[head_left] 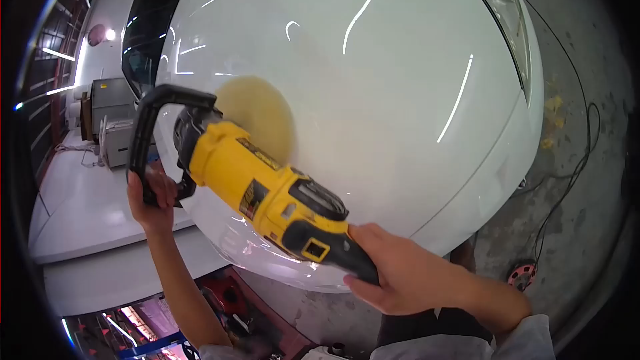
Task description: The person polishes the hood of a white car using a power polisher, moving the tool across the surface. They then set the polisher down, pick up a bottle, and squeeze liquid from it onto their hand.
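A yellow and black car polisher lies across the view, its round yellowish pad against the white car hood. The pad's face is hidden and its edge looks smeared, as if spinning. My left hand is closed around the lower part of the black D-shaped front handle. At the other end, my right hand wraps round the black rear grip; whether a finger presses the trigger is hidden.
The windshield edge borders the hood at left, a headlight at upper right. A dark cord trails over the concrete floor to a red reel-like disc. Grey boxes stand on a white surface at left.
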Action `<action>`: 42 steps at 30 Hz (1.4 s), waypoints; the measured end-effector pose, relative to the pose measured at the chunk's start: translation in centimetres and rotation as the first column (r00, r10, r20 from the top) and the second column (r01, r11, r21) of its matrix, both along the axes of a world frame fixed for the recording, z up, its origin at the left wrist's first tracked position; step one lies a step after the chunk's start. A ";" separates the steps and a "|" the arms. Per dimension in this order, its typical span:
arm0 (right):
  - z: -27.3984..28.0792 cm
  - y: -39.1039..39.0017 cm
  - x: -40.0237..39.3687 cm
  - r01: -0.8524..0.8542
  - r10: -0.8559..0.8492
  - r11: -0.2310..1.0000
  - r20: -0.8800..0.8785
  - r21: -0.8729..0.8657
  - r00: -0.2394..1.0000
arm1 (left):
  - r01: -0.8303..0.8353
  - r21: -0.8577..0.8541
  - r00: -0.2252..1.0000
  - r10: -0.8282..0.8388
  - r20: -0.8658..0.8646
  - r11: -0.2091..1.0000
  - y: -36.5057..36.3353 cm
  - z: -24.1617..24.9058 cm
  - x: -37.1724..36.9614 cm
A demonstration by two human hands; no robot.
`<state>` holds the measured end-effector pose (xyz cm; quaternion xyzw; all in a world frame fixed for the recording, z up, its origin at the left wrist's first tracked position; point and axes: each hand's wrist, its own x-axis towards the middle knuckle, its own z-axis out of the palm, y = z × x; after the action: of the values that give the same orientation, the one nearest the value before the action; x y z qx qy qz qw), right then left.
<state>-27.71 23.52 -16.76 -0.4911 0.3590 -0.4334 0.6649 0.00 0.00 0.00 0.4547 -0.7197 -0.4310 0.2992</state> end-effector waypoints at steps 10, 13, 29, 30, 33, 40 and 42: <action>-1.7 0.9 0.3 0.171 -0.168 0.985 -0.095 0.028 0.981 | 0.123 0.000 0.990 -0.123 -0.073 0.992 -2.3 -3.4 -3.8; -2.2 2.0 1.1 0.209 -0.206 0.975 -0.060 0.068 0.977 | 0.148 -0.001 0.987 -0.148 -0.056 0.989 -1.8 -3.5 -4.4; -9.0 14.3 4.1 0.248 -0.229 0.954 -0.125 0.166 0.965 | 0.265 -0.120 0.962 -0.255 0.093 0.957 11.1 -8.4 -3.7; -9.4 15.1 4.5 0.253 -0.235 0.953 -0.122 0.166 0.964 | 0.284 -0.122 0.956 -0.270 0.116 0.951 11.8 -8.7 -3.5; -10.1 17.2 5.1 0.225 -0.188 0.952 -0.183 0.207 0.965 | 0.289 -0.154 0.952 -0.268 0.145 0.945 13.8 -9.5 -2.8; -11.2 19.5 6.9 0.161 -0.116 0.961 -0.202 0.223 0.973 | 0.298 -0.146 0.941 -0.264 0.214 0.943 17.3 -9.7 -1.4; -11.5 19.4 7.2 0.160 -0.119 0.967 -0.203 0.200 0.972 | 0.297 -0.156 0.941 -0.262 0.212 0.942 17.7 -10.0 -0.6</action>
<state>-20.50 42.92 -28.28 -0.4288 0.4992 -0.3890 0.6447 -0.56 17.71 -10.02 0.3562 -0.8393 -0.3550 0.2064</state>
